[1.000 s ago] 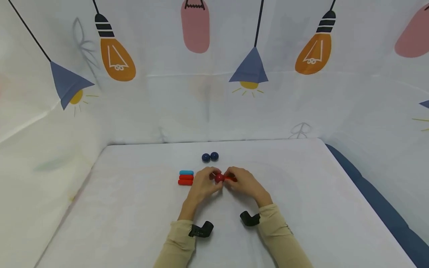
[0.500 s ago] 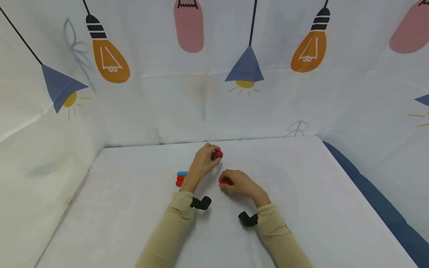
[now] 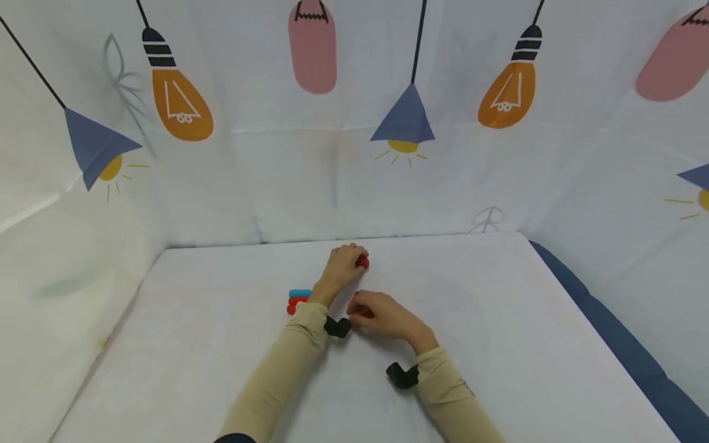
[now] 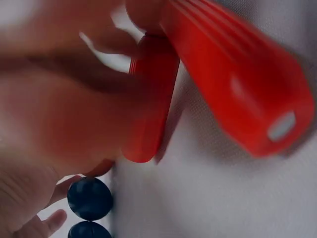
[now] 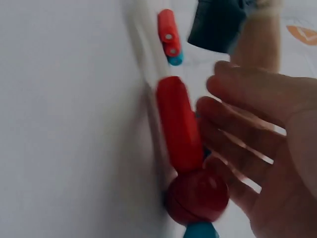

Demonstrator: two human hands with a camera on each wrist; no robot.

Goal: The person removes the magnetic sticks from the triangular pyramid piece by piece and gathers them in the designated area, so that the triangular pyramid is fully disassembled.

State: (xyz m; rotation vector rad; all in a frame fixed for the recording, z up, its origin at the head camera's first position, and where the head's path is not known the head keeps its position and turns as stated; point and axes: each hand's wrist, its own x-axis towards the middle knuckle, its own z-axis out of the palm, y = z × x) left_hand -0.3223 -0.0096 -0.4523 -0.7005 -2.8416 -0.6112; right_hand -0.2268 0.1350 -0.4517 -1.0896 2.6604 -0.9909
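At the back of the white table my left hand (image 3: 340,269) holds a dark red ball (image 3: 362,262). Two dark blue balls (image 4: 90,198) sit beside that hand in the left wrist view, hidden by it in the head view. Nearer me, my right hand (image 3: 384,315) bends over a joined piece, its fingers against a red stick (image 5: 179,124). That stick meets another red ball (image 5: 197,196), with a blue stick (image 5: 200,230) on the ball's other side. A further red stick (image 4: 242,79) shows close up in the left wrist view. The right fingertips are partly hidden.
Left of my left wrist lie a blue stick (image 3: 300,293) and two red sticks (image 3: 293,309), partly covered by the sleeve. A dark camera mount sits on each wrist. A patterned white curtain (image 3: 249,184) hangs behind the table (image 3: 166,344).
My left hand has carried the red ball away from the right hand toward the table's back, beside the blue balls. The right hand has stayed near its place, and a red end now shows past its fingers.
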